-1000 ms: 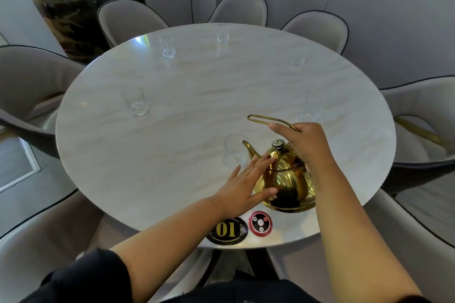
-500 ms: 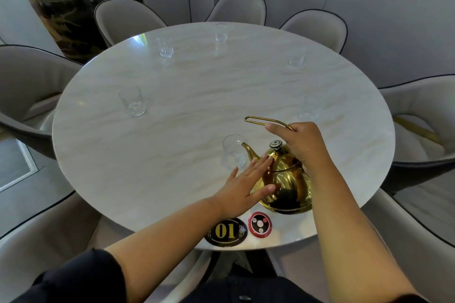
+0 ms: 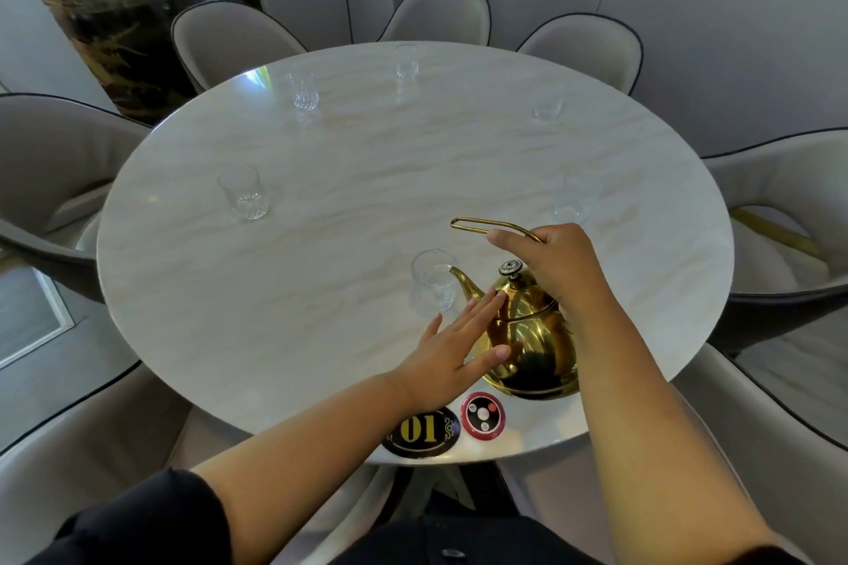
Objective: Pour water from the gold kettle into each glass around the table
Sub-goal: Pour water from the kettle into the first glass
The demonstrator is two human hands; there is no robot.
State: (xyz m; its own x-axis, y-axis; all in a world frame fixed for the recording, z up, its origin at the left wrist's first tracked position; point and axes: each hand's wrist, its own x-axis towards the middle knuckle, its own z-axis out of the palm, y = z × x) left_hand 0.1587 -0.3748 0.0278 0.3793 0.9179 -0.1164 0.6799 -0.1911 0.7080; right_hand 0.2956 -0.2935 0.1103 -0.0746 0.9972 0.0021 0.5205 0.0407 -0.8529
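Here my right hand [image 3: 557, 264] is closed around the thin looped wire handle of the gold kettle [image 3: 527, 344], which sits below and just inside my wrist, its base on the round table [image 3: 321, 243] near the edge closest to me. My left hand [image 3: 452, 351] lies flat and open against the kettle's polished, bulbous side, fingers spread, holding nothing. The kettle's curved spout points left and its tip meets the rim of the nearest glass [image 3: 432, 282], a clear, rounded tumbler standing upright just beyond my left fingertips. The lid carries a small dark knob. The tabletop is pale, glossy marble with faint beige veining. Five more clear glasses stand apart around it, one at far left [image 3: 243, 193] with a patterned base. A black oval badge [image 3: 422, 431] reading 01 and a red round disc [image 3: 482, 415] lie beside the kettle at the near rim
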